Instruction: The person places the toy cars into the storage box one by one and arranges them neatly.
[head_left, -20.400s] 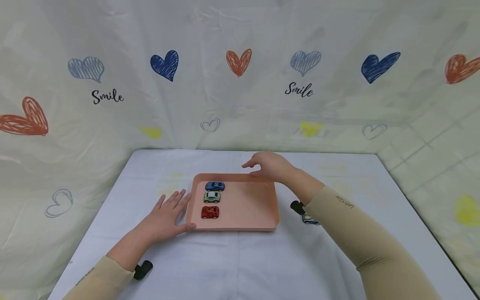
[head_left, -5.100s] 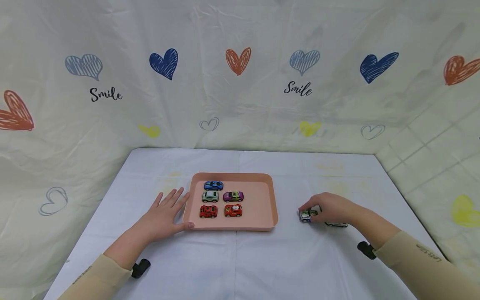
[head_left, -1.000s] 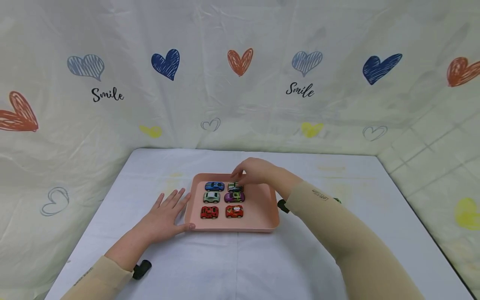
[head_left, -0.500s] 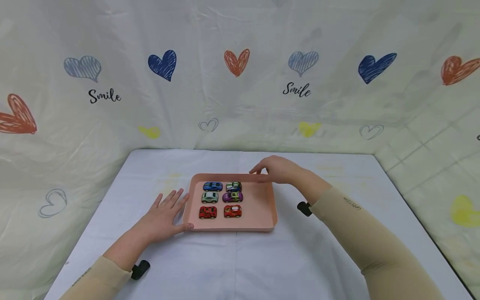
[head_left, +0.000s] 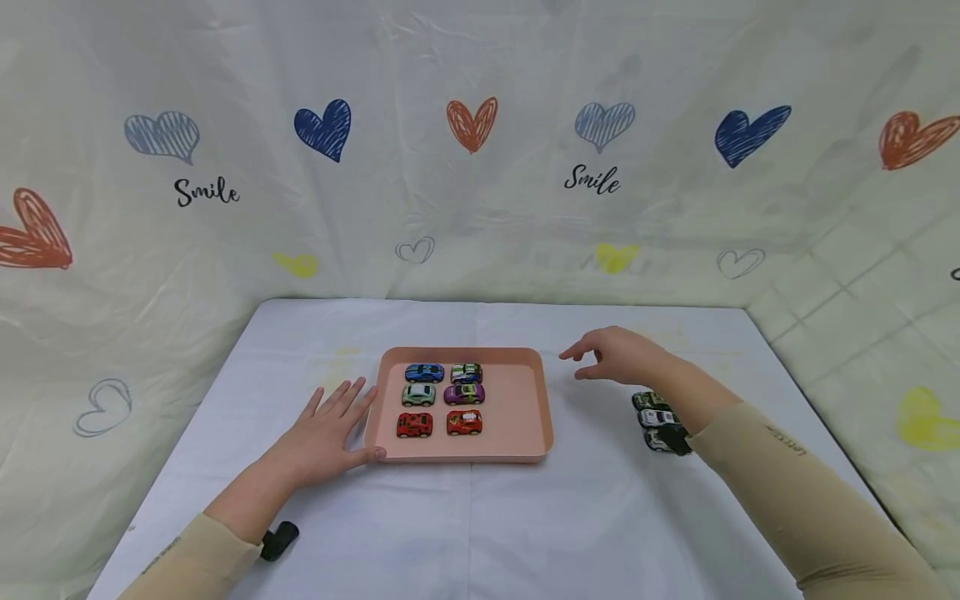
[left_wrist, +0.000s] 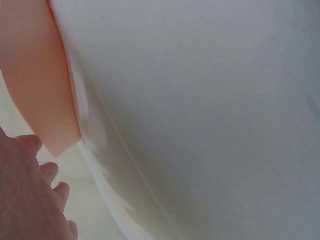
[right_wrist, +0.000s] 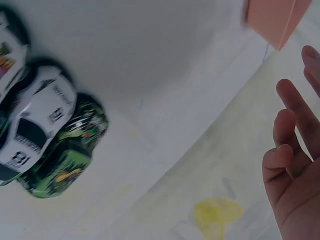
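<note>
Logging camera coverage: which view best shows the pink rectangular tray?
Head view: the pink rectangular tray appears nearly whole, left hand overlapping one corner. Left wrist shows part of its side; right wrist, one corner.

A pale, creased sheet hangs behind the table and along both sides. Scribbled hearts run in a row across it: light blue hearts, dark blue hearts and red hearts, with another red one lower at far left. Black "Smile" lettering stands below each light blue heart. Lower down come yellow hearts and thin outline hearts. Faint grid lines cross the right side. A white cover lies over the table, a crease down its middle; the far corners are rounded. The light is soft, the shadows faint.
</note>
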